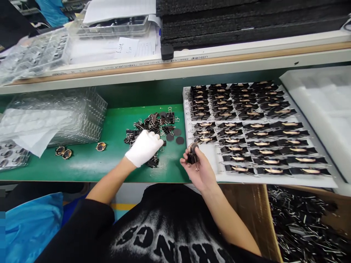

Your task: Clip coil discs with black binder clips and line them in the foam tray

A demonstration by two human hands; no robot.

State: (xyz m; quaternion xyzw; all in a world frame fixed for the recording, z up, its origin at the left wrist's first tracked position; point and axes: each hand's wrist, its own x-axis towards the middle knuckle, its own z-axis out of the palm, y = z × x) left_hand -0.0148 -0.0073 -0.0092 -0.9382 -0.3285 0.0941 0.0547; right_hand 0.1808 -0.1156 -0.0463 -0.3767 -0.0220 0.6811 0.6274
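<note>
My left hand [144, 148], in a white glove, reaches over a pile of black binder clips [153, 122] on the green mat [90, 164]. Its fingers curl down at the pile's front, and what they hold, if anything, is hidden. My right hand [201, 168] is bare and turned partly palm up. Between its thumb and fingers is a binder clip [192, 157] with a dark round piece at its top. Several black discs [179, 140] lie just right of the pile. Beside my right hand, a white foam tray [219, 160] bears rows of clipped round pieces.
Clear plastic trays [87, 117] are stacked at the left. Three round gold-rimmed pieces [101, 146] lie on the mat. A shelf edge [123, 75] crosses behind. A box of binder clips [307, 226] stands below right, and white foam [320, 98] lies far right.
</note>
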